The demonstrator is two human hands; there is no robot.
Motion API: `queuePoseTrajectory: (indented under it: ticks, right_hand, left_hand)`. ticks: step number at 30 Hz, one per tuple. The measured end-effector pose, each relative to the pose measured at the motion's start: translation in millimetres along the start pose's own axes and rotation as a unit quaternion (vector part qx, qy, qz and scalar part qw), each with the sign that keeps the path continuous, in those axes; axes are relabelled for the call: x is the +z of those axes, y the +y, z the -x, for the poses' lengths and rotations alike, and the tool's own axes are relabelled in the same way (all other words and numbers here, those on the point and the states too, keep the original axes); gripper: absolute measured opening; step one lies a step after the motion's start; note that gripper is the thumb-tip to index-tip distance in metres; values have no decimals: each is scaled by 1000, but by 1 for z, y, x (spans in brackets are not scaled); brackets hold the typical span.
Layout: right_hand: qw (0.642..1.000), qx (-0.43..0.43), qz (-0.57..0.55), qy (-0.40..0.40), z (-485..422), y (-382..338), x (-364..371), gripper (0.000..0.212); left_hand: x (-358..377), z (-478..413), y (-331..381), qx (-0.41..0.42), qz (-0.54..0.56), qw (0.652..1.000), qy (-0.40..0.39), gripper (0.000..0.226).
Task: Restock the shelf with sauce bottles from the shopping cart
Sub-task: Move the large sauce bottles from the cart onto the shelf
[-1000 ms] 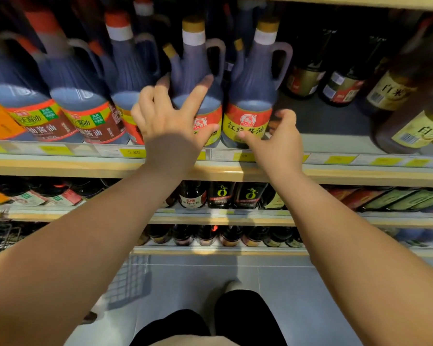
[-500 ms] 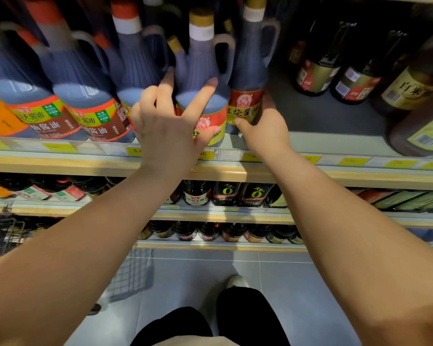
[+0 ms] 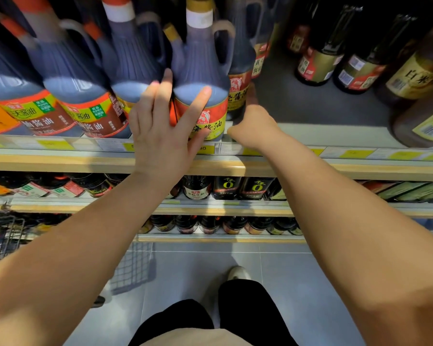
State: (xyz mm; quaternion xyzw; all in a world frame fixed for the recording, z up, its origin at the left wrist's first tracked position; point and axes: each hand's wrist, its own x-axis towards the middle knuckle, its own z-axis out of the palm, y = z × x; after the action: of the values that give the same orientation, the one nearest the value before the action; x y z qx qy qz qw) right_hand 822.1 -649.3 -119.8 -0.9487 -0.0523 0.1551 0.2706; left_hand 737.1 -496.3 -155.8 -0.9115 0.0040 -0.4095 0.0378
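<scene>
Left fingers (image 3: 196,102) spread wide on one yellow-capped jug (image 3: 200,68), right fingers (image 3: 251,98) against a second jug (image 3: 238,88), their curl not discernible.

At least six large handled plastic jugs of dark sauce (image 3: 200,71) and at least four dark glass bottles with pale paper labels (image 3: 315,63) stand on the top grey shelf (image 3: 310,113), with two black bottles marked with a yellow zero (image 3: 226,187) one shelf down and one grey wire shopping cart (image 3: 133,268).

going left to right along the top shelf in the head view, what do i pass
two red-capped plastic jugs with green-and-brown labels -> left hand -> yellow-capped plastic jug with red-and-yellow label -> right hand -> bare grey shelf patch -> dark glass bottles with olive labels -> brown bottles with yellow labels
</scene>
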Motion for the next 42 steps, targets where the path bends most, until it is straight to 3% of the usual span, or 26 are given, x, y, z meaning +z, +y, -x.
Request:
queuePoseTrajectory:
  ticks: [2,9,14,16,18,19,26,31,35,42]
  right_hand:
    - [1000,-3,11,-10,0,-6,0,71]
    - [996,-57,38,-60,-3,-11,8,81]
    - [995,-77,-18,-68,-5,-5,6,99]
    - [994,-93,-41,-39,-3,-2,5,80]
    - [993,-113,-10,1,9,0,4,51]
    - [992,-122,12,19,16,1,5,45]
    - [989,-116,36,80,99,3,10,39]
    - [993,-117,15,13,173,-4,25,32]
    - [994,-108,-19,0,212,-9,41,28]
    - [988,-124,-89,-8,265,-21,55,25]
  left_hand:
    - [1,1,-2,6,4,1000,1,47]
    - [2,1,-2,12,-4,1000,-4,47]
    - [0,2,-3,18,-17,1000,-3,47]
    - [-4,2,-3,21,-11,1000,-13,48]
    - [-12,4,-4,24,1,999,-30,50]
    - [-16,6,-4,24,6,999,-41,51]
    - [-68,27,-17,26,108,978,-178,45]
    - [-109,47,-19,12,176,934,-309,37]
    - [-137,58,-23,-17,292,901,-322,44]
    - [-188,94,-29,-108,363,883,-277,24]
